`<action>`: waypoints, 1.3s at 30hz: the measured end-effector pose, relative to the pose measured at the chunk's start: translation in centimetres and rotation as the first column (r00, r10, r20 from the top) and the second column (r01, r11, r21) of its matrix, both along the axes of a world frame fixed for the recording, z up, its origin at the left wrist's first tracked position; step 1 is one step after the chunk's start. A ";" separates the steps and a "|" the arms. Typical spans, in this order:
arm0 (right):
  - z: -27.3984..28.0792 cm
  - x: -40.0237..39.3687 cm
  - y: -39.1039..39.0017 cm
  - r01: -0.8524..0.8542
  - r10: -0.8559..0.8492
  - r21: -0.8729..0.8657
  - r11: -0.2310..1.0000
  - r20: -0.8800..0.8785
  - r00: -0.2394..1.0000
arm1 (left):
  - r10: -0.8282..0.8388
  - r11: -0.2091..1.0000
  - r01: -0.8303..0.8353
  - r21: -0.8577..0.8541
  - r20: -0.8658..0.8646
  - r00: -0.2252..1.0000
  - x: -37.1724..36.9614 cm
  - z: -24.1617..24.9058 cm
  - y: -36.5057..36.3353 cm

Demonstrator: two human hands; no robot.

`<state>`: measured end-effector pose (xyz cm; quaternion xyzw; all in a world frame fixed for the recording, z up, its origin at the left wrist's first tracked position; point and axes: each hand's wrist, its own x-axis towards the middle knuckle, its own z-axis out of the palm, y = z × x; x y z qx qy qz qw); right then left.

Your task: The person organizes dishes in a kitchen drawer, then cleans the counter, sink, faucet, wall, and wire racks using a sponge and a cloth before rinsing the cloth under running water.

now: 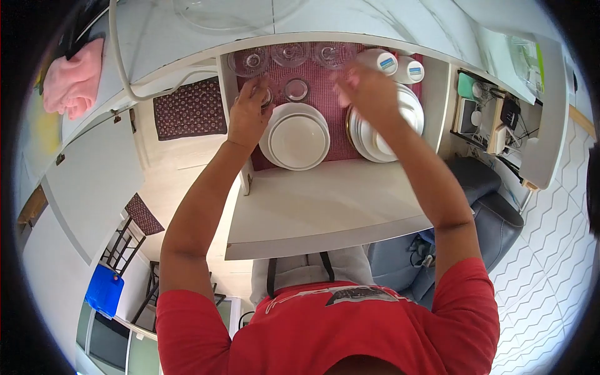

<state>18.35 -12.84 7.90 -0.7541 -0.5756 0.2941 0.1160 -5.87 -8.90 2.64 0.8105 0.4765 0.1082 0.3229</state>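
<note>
My left hand (pixel 249 111) is in the open drawer, its fingers curled around a small clear glass (pixel 267 98) at the left side. Beside that stands another clear glass (pixel 297 89). Just below my left hand sit stacked white bowls (pixel 300 142). My right hand (pixel 374 94) reaches over the drawer's right half, above a stack of white plates (pixel 409 122). Its fingers are smeared by motion, and a pinkish blur shows at their tips, so I cannot make out whether it holds anything.
Clear glass dishes (pixel 289 54) line the back of the drawer, with white lidded containers (pixel 411 70) at the back right. A red mesh liner (pixel 340 147) covers the drawer floor. A pink cloth (pixel 74 78) lies on the counter at left. A dark chair (pixel 494 219) stands at right.
</note>
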 end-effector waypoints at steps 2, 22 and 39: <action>-0.7 -2.4 -1.4 -0.110 0.115 0.090 0.990 -0.046 0.992 | -0.002 1.000 0.002 0.018 0.016 1.000 0.0 0.1 -0.1; -5.1 -3.7 -2.0 -0.006 0.006 0.038 0.999 0.018 1.000 | -0.048 0.999 0.048 -0.014 -0.004 0.999 3.2 -0.1 -0.4; -5.9 16.9 -14.7 0.276 -0.185 -0.552 0.787 0.217 0.959 | 0.005 0.788 -0.262 -0.558 -0.420 0.908 -3.8 0.8 -7.5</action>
